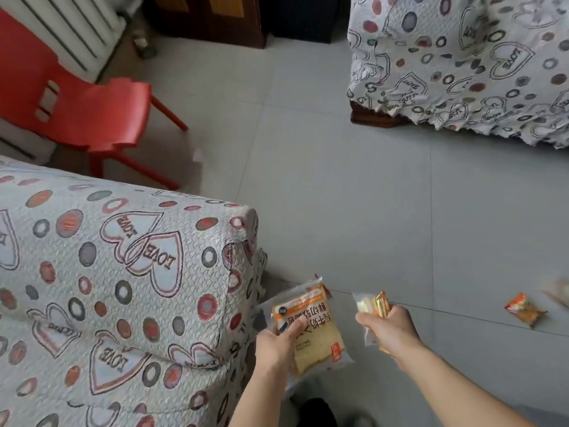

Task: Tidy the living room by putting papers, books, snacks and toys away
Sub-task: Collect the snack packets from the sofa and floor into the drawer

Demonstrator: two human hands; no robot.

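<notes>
My left hand (277, 342) grips a packet of sliced bread (311, 325) with orange and white print, held low beside the sofa arm. A red wrapper edge (320, 282) peeks out behind the packet. My right hand (389, 329) is curled round a small bunch of snack packets (372, 303), one pale and one gold. An orange snack wrapper (525, 309) lies on the grey floor tiles to the right. Something blurred (558, 291) shows at the right edge; I cannot tell what it is.
A sofa arm (123, 272) under a heart-and-circle patterned cover fills the lower left. A second covered sofa (462, 63) stands at the upper right. A red plastic chair (83, 112) sits by a white radiator (70, 29). Dark wooden furniture (212, 16) lines the far wall.
</notes>
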